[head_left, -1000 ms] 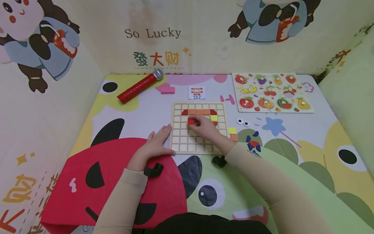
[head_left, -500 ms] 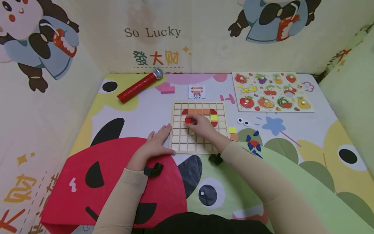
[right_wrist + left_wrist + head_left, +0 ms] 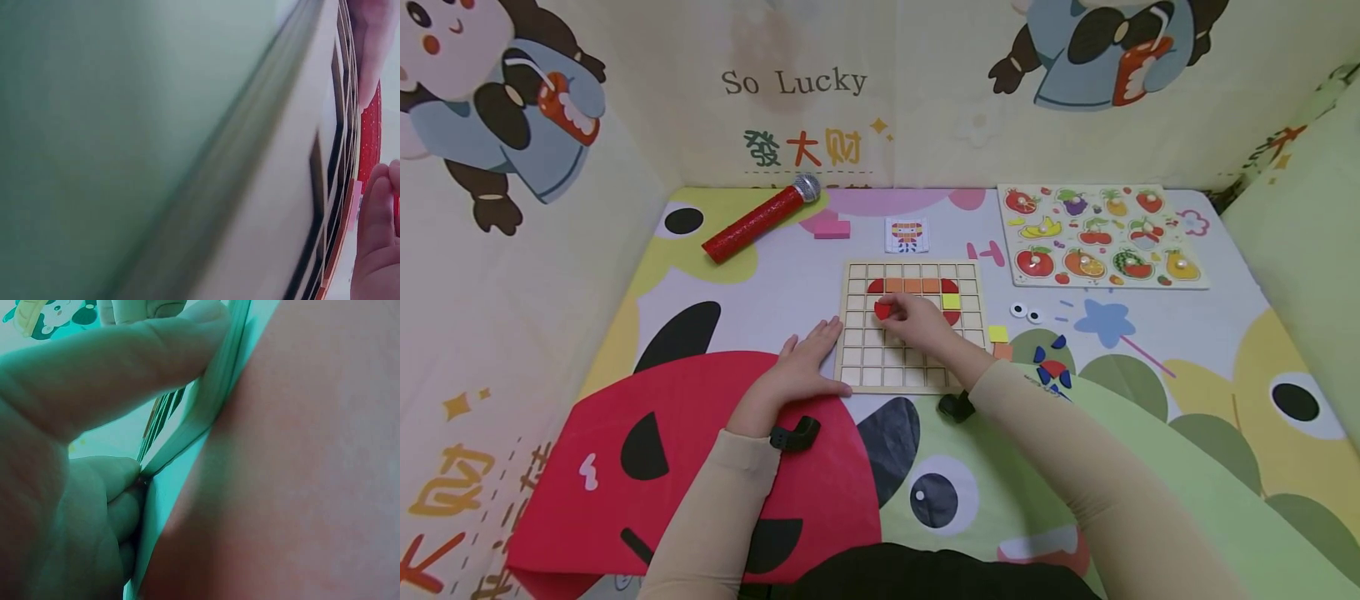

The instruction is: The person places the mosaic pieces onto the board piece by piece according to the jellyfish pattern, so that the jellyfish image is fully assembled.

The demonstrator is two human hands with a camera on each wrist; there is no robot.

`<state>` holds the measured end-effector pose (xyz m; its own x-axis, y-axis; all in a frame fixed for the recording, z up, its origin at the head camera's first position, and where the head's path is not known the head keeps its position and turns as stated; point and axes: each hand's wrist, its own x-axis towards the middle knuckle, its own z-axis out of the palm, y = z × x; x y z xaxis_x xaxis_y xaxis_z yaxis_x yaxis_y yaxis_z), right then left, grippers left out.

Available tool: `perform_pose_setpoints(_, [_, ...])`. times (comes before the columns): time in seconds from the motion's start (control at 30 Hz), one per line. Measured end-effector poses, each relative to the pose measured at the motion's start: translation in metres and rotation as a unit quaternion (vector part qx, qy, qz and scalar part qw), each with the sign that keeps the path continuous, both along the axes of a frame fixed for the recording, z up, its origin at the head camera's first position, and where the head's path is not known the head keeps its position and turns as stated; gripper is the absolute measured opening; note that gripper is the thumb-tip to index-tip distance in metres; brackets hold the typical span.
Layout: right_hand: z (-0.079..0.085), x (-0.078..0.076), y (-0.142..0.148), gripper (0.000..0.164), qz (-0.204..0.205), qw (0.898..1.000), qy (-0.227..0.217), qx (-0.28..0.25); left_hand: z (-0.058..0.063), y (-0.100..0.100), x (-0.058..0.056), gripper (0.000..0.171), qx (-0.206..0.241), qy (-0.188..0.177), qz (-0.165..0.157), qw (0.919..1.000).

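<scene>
One red rounded tile (image 3: 882, 311) pinched, my right hand (image 3: 922, 323); left hand (image 3: 805, 367) spread against pale gridded board (image 3: 887, 389). Likely placing; next, align.

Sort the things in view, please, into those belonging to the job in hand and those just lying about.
Seemingly in use:
grid board
red piece in the right hand
pattern card
yellow square, orange square, blue pieces
eye discs

Likely lying about:
red microphone
fruit puzzle
pink block
</scene>
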<state>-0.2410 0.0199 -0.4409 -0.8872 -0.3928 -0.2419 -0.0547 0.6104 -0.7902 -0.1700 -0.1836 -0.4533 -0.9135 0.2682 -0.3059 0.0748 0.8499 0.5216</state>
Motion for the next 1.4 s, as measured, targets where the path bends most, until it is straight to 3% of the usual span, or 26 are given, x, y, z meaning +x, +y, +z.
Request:
perform_pose_setpoints(0.47, [0.0033,-0.0067,-0.0052,0.036,0.043,0.995,0.056,0.075,-0.0023,-0.0006,-0.0008,0.109,-0.008,0.004,-0.002,1.0000])
perform_pose_setpoints(0.77, [-0.0001,-0.0083,-0.0078,0.036,0.081,0.971,0.136,0.179,-0.0019,-0.0014,-0.0004,0.108,-0.007,0.005,-0.002,1.0000])
perform_pose_setpoints(1.03, [-0.0012,-0.0076,-0.0090,0.038,0.084,0.958,0.154,0.227,-0.0025,-0.0007,-0.0011,0.109,-0.008,0.003,-0.002,1.0000])
perform_pose_setpoints(1.4, [-0.0012,-0.0071,-0.0102,0.038,0.074,0.962,0.140,0.223,-0.0009,0.0001,-0.0003,0.108,-0.018,-0.001,-0.005,0.9998])
